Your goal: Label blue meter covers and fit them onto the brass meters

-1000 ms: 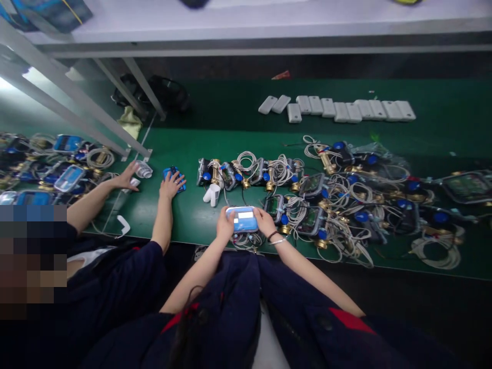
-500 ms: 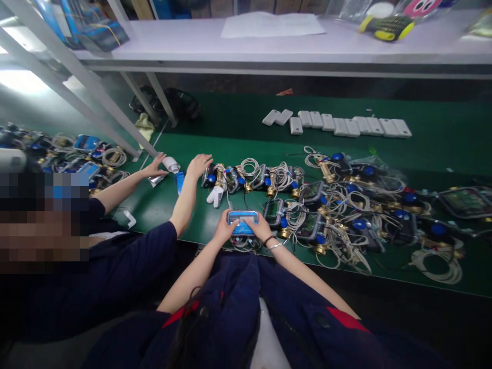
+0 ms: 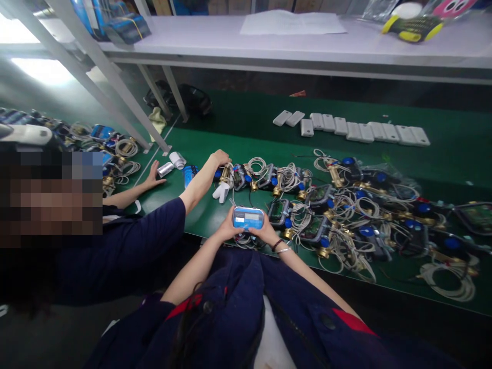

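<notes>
I hold a blue and white meter unit with a small display at the near edge of the green table. My left hand grips its left end and my right hand grips its right end; cables hang below it. Just beyond lies a row of meters with brass fittings and coiled white wires. A co-worker on my left reaches a hand onto the left end of that row; their other hand rests flat near a silver roll.
A big tangle of meters, blue caps and wires covers the table's right side. White covers lie in a row further back. Another pile of meters sits far left. Slanted metal struts carry a white shelf above.
I have lifted the meter unit slightly and turned its display toward me. The co-worker's hand moved right from a blue unit to the row of meters; their other hand drew back from the silver roll.
</notes>
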`<state>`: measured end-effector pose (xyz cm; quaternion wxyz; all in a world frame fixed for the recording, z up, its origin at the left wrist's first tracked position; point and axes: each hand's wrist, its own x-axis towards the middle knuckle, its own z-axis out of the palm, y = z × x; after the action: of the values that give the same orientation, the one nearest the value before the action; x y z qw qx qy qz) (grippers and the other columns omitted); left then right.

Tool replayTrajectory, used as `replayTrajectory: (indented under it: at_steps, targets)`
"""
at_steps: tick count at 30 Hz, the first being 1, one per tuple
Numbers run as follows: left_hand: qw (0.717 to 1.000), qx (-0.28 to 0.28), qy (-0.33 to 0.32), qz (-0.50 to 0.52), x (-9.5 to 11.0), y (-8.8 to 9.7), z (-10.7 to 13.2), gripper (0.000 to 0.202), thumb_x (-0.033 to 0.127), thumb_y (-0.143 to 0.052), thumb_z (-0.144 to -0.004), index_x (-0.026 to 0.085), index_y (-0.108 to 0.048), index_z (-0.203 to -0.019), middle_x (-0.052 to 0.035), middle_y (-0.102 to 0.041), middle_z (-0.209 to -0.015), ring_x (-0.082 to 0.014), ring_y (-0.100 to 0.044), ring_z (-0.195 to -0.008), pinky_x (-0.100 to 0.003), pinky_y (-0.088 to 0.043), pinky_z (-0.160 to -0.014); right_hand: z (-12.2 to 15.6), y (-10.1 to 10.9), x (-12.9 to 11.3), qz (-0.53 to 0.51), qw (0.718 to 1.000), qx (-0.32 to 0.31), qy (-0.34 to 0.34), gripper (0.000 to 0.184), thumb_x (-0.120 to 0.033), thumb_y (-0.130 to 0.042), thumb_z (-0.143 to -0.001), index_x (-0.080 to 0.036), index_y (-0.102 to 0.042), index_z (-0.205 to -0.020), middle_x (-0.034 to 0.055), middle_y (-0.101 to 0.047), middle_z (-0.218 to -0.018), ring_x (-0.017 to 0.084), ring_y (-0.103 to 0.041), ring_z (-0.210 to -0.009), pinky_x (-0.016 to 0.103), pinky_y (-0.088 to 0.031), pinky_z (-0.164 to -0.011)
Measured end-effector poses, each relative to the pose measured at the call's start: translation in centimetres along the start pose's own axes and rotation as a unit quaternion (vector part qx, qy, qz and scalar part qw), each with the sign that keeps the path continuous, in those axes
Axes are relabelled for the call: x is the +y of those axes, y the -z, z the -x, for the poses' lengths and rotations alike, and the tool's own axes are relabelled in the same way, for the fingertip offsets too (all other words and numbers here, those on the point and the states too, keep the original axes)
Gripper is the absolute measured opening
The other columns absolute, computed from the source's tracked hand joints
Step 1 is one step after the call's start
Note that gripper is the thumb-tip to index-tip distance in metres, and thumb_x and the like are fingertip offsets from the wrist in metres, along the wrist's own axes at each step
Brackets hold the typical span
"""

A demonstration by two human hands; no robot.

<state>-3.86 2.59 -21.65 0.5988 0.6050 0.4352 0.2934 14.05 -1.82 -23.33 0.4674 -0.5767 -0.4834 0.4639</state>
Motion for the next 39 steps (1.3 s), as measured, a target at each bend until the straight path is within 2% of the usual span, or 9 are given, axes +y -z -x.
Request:
replayTrajectory:
  at_steps: [7,13,16,19,22,26,29,32,39]
  targets:
    - [0.998,0.012,0.039,0.037,-0.4,-0.1,-0.3,0.118,0.027,-0.083,-0.047,0.01,-0.015,-0.142,-0.0207,-0.037,-0.14,-0.0301,-0.039,-0.127,-0.045,-0.028,-0.107,0.0,-0.3,0.5,-0.003,1.0,0.01,-0.01,0.089,-0.043,-0.075,-0.051,-0.015,-0.032,-0.123,0.0181,-0.052,-0.123,0.028,-0.053,-0.113,0.049,-0.034,-0.102]
    - [0.997,0.057,0.041,-0.043,1.0,-0.7,0.2,0.109,0.016,-0.079,-0.048,0.008,-0.023,-0.141,-0.0208,-0.037,-0.14,-0.0308,-0.036,-0.129,-0.047,-0.022,-0.11,0.1,-0.2,0.1,-0.006,0.999,0.012,-0.03,0.094,-0.04,-0.076,-0.047,-0.013,-0.032,-0.125,0.0198,-0.047,-0.128,0.03,-0.047,-0.118,0.051,-0.032,-0.103]
    - [0.996,0.061,0.053,-0.031,2.2,-0.6,0.2,0.109,0.016,-0.08,-0.049,0.009,-0.022,-0.141,-0.0208,-0.038,-0.14,-0.031,-0.037,-0.129,-0.047,-0.024,-0.109,-0.2,0.0,-1.1,-0.01,0.999,0.003,-0.034,0.092,-0.042,-0.077,-0.047,-0.014,-0.036,-0.124,0.0171,-0.052,-0.124,0.029,-0.051,-0.113,0.051,-0.036,-0.101]
    - [0.995,0.045,0.066,0.067,4.8,0.2,0.8,0.111,0.023,-0.078,-0.055,0.013,-0.014,-0.144,-0.0208,-0.035,-0.143,-0.0303,-0.044,-0.124,-0.048,-0.031,-0.105,-0.1,0.7,-3.8,-0.018,0.999,-0.006,-0.033,0.08,-0.047,-0.071,-0.058,-0.017,-0.039,-0.124,0.0141,-0.056,-0.12,0.027,-0.056,-0.108,0.049,-0.042,-0.096]
    - [0.989,-0.009,0.021,0.148,9.1,1.2,2.9,0.109,0.032,-0.076,-0.061,0.022,-0.007,-0.146,-0.0189,-0.025,-0.148,-0.0316,-0.045,-0.124,-0.047,-0.039,-0.099,1.1,2.3,-8.7,-0.016,1.0,0.003,-0.016,0.067,-0.047,-0.06,-0.073,-0.017,-0.039,-0.128,0.0129,-0.054,-0.125,0.026,-0.054,-0.112,0.046,-0.041,-0.099]
    - [0.99,-0.037,-0.056,0.126,15.7,1.5,6.7,0.098,0.037,-0.072,-0.069,0.033,-0.01,-0.145,-0.0113,-0.018,-0.152,-0.0333,-0.036,-0.13,-0.042,-0.047,-0.092,4.1,4.5,-16.6,0.051,0.995,0.041,0.075,0.052,-0.045,-0.045,-0.087,-0.019,-0.04,-0.132,0.0081,-0.049,-0.134,0.022,-0.044,-0.124,0.04,-0.032,-0.108]
    - [0.992,-0.022,-0.087,0.092,18.8,1.1,8.6,0.096,0.039,-0.07,-0.071,0.035,-0.009,-0.145,-0.0088,-0.019,-0.152,-0.0342,-0.037,-0.13,-0.04,-0.05,-0.09,6.0,5.5,-20.6,0.081,0.989,0.07,0.104,0.05,-0.043,-0.04,-0.09,-0.022,-0.038,-0.135,0.0058,-0.046,-0.137,0.02,-0.041,-0.127,0.038,-0.033,-0.108]
    - [0.991,-0.017,-0.104,0.08,20.0,0.8,9.5,0.095,0.039,-0.068,-0.073,0.035,-0.006,-0.145,-0.007,-0.02,-0.152,-0.0344,-0.036,-0.13,-0.041,-0.051,-0.09,7.0,5.7,-22.2,0.094,0.987,0.073,0.112,0.049,-0.042,-0.038,-0.091,-0.023,-0.037,-0.137,0.0043,-0.045,-0.138,0.02,-0.041,-0.127,0.037,-0.034,-0.107]
    - [0.985,-0.004,-0.147,0.095,20.4,0.6,11.0,0.09,0.025,-0.067,-0.075,0.035,-0.01,-0.144,-0.0083,-0.024,-0.151,-0.0328,-0.035,-0.131,-0.04,-0.051,-0.09,8.1,5.5,-22.7,0.117,0.984,0.083,0.11,0.051,-0.043,-0.039,-0.091,-0.022,-0.036,-0.138,0.0052,-0.045,-0.138,0.022,-0.042,-0.127,0.038,-0.035,-0.106]
